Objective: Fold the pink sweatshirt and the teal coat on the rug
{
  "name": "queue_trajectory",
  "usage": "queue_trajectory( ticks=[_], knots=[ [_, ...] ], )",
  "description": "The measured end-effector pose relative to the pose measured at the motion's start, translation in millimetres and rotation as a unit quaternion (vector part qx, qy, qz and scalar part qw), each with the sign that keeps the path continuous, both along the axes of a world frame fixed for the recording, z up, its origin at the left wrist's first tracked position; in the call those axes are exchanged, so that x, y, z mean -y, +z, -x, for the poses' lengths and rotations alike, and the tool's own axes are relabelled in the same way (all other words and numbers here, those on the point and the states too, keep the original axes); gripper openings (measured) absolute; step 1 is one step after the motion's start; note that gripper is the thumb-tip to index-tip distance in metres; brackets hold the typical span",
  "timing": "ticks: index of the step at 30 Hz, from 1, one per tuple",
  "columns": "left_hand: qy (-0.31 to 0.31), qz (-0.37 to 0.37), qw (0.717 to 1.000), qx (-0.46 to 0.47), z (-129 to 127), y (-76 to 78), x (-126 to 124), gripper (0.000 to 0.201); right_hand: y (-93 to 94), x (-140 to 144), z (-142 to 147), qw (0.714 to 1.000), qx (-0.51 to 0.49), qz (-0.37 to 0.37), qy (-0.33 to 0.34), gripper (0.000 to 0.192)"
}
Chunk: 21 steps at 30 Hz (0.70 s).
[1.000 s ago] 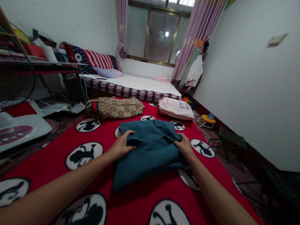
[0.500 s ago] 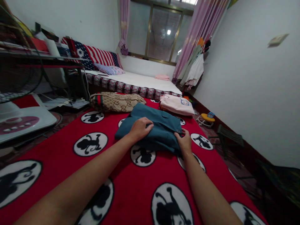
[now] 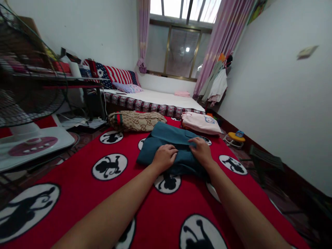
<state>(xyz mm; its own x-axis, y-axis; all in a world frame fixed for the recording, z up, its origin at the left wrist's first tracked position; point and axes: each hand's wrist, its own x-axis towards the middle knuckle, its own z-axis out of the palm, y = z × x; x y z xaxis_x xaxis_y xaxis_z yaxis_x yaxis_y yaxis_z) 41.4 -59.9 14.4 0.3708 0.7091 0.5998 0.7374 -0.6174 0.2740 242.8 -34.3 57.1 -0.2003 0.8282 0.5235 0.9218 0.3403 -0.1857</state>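
**Folded teal garment pressed flat on the red blanket**

Here, in the head view, a folded teal cloth garment (image 3: 168, 145) is pressed under both hands, near the far edge of the red blanket with black-and-white round figures (image 3: 77, 180). The left hand (image 3: 164, 157) is loosely curled, knuckles down on the garment's near edge; the right hand (image 3: 201, 151) is spread flat on its right part. Neither is closed around the cloth. The fold seems to be at the smoothing step; an even, flattening press is judged to be needed. A beige patterned bundle (image 3: 137, 121) and a folded pink garment (image 3: 201, 122) lie just beyond.
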Motion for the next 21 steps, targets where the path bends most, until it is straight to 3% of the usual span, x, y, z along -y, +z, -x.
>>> queue_trajectory(
  ticks=[4,9,16,21],
  knots=[
    [0.012,0.001,1.000,-0.008,0,0.5,1,0.024,21.0,-34,49,0.991,0.066,0.102,0.048,0.029],
    [0.041,0.017,0.999,-0.017,0,2.7,0,0.019,9.2,-61,95,0.985,0.031,0.132,0.103,0.032],
    [0.007,0.041,0.999,0.021,3,2.4,-5,0.021,-26.3,-76,87,0.968,-0.114,0.173,0.141,0.016],
    [0.006,0.058,0.998,0.030,2,3.5,-4,0.022,-36.6,-80,77,0.952,-0.234,0.147,0.133,0.006]
  ],
)
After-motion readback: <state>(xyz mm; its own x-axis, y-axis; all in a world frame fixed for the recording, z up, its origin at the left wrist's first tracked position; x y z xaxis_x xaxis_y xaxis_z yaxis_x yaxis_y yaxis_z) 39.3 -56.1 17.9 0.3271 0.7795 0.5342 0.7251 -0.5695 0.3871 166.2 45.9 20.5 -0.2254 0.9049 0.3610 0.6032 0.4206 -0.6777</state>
